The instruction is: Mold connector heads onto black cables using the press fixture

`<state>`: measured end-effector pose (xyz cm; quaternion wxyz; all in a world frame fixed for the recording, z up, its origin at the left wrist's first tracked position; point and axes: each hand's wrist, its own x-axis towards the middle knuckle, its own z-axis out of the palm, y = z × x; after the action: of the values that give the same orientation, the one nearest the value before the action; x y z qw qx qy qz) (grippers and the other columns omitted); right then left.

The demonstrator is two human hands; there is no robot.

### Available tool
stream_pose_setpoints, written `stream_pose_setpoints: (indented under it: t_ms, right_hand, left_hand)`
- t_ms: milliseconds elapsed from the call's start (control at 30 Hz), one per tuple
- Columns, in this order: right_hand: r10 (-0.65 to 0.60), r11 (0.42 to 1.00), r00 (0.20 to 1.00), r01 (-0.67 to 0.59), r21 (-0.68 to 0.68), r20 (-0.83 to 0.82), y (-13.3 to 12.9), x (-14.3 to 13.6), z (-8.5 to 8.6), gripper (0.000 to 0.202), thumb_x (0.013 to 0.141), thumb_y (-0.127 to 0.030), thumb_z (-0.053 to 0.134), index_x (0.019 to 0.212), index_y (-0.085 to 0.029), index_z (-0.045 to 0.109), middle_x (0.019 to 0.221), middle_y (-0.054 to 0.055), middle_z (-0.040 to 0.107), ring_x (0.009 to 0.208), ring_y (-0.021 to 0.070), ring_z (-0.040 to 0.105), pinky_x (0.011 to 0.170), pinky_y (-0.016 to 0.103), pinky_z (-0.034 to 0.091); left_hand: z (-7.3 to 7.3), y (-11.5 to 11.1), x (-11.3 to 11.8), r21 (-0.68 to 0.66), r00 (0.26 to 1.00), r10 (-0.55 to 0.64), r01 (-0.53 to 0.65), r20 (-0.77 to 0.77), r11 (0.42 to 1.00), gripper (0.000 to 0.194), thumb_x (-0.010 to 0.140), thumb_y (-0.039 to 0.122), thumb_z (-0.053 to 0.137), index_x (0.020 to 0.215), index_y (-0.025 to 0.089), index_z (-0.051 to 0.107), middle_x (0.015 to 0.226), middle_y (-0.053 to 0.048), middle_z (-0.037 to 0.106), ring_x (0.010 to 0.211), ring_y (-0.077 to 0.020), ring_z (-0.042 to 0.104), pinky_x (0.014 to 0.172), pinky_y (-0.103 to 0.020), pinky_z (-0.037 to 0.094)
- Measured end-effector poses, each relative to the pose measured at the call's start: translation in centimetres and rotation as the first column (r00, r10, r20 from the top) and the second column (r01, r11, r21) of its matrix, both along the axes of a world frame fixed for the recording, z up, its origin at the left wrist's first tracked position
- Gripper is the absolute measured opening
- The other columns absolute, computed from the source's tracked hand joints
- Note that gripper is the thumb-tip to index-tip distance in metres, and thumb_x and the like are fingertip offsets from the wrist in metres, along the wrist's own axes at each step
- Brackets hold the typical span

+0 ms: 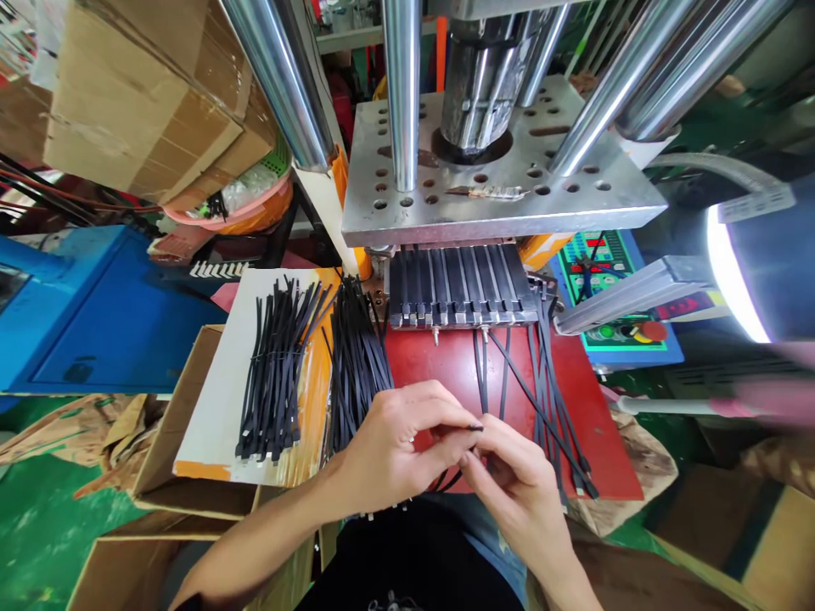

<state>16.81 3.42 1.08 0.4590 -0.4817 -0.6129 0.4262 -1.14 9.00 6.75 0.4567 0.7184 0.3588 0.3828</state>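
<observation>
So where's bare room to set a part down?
White board: strip left of the first cable pile. Red table: patch before the metal block, between the second pile and the loose cables; narrow strip along its right edge. Crowded: both piles, the loose cables, and front middle, under left hand and right hand.

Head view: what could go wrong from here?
The small dark piece pinched by the left hand could slip; it's mostly hidden. Loose black cables crossing right of the ribbed fixture might tangle. The metal plate hangs above; if lowered, it might trap reaching fingers.
</observation>
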Motion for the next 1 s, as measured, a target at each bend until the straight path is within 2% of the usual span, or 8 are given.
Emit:
stream_pose_setpoints:
  t_ms: [167, 267, 433, 567, 633, 700, 833, 1000]
  right_hand:
    - [0.329, 0.900, 0.943, -0.299, -0.317, 0.043, -2.0, -0.6, -3.0, 0.039, 0.109, -0.045, 0.055, 0.079, -0.020, 0.062, 0.076, 0.000, 0.061, 0.067, 0.0143, 0.055, 0.062, 0.025, 0.045]
    - [0.501, 0.816, 0.863, -0.449, -0.364, 0.061, -0.8, 1.0, -1.8, 0.042, 0.110, -0.049, 0.053, 0.084, -0.021, 0.068, 0.081, 0.002, 0.067, 0.073, 0.0159, 0.061, 0.069, 0.026, 0.048]
    - [0.365, 0.929, 0.886, -0.325, -0.177, 0.285, 8.9, 4.4, 2.4, 0.044, 0.104, -0.056, 0.061, 0.081, -0.020, 0.074, 0.072, 0.002, 0.065, 0.069, 0.0176, 0.057, 0.066, 0.028, 0.046]
    - [0.274, 0.962, 0.897, -0.261, -0.083, 0.347, 17.4, 3.7, 3.2, 0.053, 0.097, -0.065, 0.065, 0.073, -0.018, 0.071, 0.067, 0.001, 0.062, 0.064, 0.0151, 0.049, 0.061, 0.028, 0.038]
    - [0.260, 0.965, 0.896, -0.257, -0.058, 0.360, 20.2, 2.8, 2.8, 0.057, 0.095, -0.069, 0.063, 0.072, -0.017, 0.070, 0.066, 0.000, 0.061, 0.062, 0.0140, 0.047, 0.061, 0.028, 0.036]
    - [0.273, 0.960, 0.888, -0.279, -0.039, 0.370, 21.8, 2.0, 2.4, 0.058, 0.094, -0.070, 0.062, 0.074, -0.017, 0.072, 0.067, 0.000, 0.062, 0.062, 0.0142, 0.048, 0.063, 0.029, 0.037]
    - [0.236, 0.955, 0.870, -0.289, 0.060, 0.432, 22.9, 1.5, 1.5, 0.047, 0.098, -0.058, 0.063, 0.075, -0.018, 0.073, 0.074, 0.003, 0.068, 0.068, 0.0169, 0.057, 0.068, 0.030, 0.041]
    - [0.123, 0.964, 0.910, -0.205, 0.169, 0.396, 22.6, 1.9, 0.6, 0.031, 0.097, -0.040, 0.064, 0.075, -0.019, 0.071, 0.087, 0.007, 0.076, 0.076, 0.0190, 0.064, 0.074, 0.031, 0.045]
  left_hand:
    - [0.5, 5.1, 0.0, 0.198, 0.983, 0.176, -0.163, -0.050, 0.966, 0.012, 0.102, 0.021, 0.069, 0.096, 0.018, 0.079, 0.092, -0.005, 0.081, 0.081, -0.0165, 0.074, 0.079, -0.029, 0.060]
    - [-1.4, 9.2, -0.1, 0.356, 0.955, 0.282, -0.232, -0.096, 0.905, 0.012, 0.102, 0.021, 0.069, 0.097, 0.017, 0.079, 0.101, -0.007, 0.082, 0.096, -0.0201, 0.076, 0.095, -0.036, 0.060]
    - [-6.1, 15.4, -0.2, 0.368, 0.856, 0.479, -0.389, -0.193, 0.844, 0.010, 0.100, 0.019, 0.069, 0.096, 0.018, 0.078, 0.114, -0.011, 0.082, 0.117, -0.0288, 0.073, 0.113, -0.051, 0.053]
    - [-7.4, 16.1, -1.1, 0.302, 0.809, 0.574, -0.520, -0.126, 0.799, 0.022, 0.106, 0.024, 0.059, 0.122, 0.016, 0.071, 0.125, -0.016, 0.078, 0.124, -0.0290, 0.072, 0.115, -0.051, 0.053]
    - [-7.1, 14.5, -1.9, 0.395, 0.839, 0.530, -0.448, -0.125, 0.802, 0.031, 0.108, 0.026, 0.056, 0.136, 0.016, 0.064, 0.137, -0.017, 0.073, 0.132, -0.0285, 0.069, 0.117, -0.050, 0.053]
    - [-6.7, 12.5, -2.7, 0.545, 0.892, 0.394, -0.222, -0.223, 0.809, 0.035, 0.107, 0.024, 0.057, 0.141, 0.017, 0.062, 0.144, -0.018, 0.070, 0.136, -0.0279, 0.067, 0.117, -0.049, 0.054]
    - [-6.3, 10.4, -3.6, 0.681, 0.824, 0.215, 0.255, -0.525, 0.686, 0.030, 0.106, 0.021, 0.059, 0.134, 0.015, 0.067, 0.146, -0.019, 0.070, 0.143, -0.0317, 0.062, 0.117, -0.055, 0.055]
    - [-6.4, 11.0, -3.0, 0.673, 0.727, 0.258, 0.360, -0.636, 0.646, 0.034, 0.107, 0.018, 0.054, 0.138, 0.008, 0.064, 0.146, -0.020, 0.070, 0.143, -0.0317, 0.062, 0.122, -0.056, 0.050]
